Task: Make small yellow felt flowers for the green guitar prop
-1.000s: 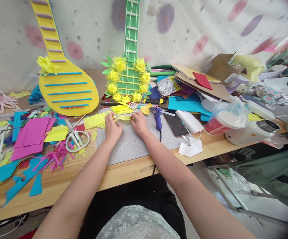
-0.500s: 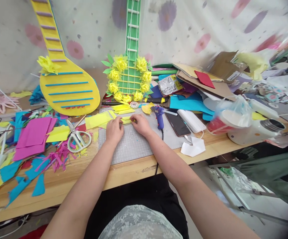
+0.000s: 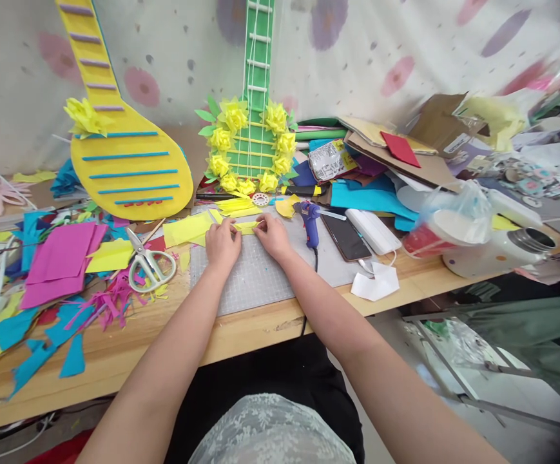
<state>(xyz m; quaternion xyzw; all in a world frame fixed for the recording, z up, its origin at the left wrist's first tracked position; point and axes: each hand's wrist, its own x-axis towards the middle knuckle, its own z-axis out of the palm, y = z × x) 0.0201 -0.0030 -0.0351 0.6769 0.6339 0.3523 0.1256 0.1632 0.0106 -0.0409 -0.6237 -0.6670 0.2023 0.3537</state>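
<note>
A narrow strip of yellow crepe paper (image 3: 247, 227) stretches between my two hands over the grey cutting mat (image 3: 255, 277). My left hand (image 3: 222, 245) pinches its left end, and my right hand (image 3: 272, 237) pinches the right end. Wider yellow crepe paper (image 3: 187, 229) lies just left of my left hand. Beyond the hands rest cut yellow strips (image 3: 238, 207) and a white round disc (image 3: 260, 199). A purple glue gun (image 3: 310, 225) lies to the right of my right hand.
Scissors (image 3: 151, 267) and magenta paper (image 3: 62, 264) lie at the left among scraps. A yellow paper guitar (image 3: 129, 164) and a green one (image 3: 253, 145) with yellow flowers lean at the back. A phone (image 3: 345, 235), a power bank (image 3: 372, 232) and a cup (image 3: 446, 232) sit at the right.
My hands stay at almost the same place with the yellow strip between them. The view has shifted slightly; nothing else has visibly moved.
</note>
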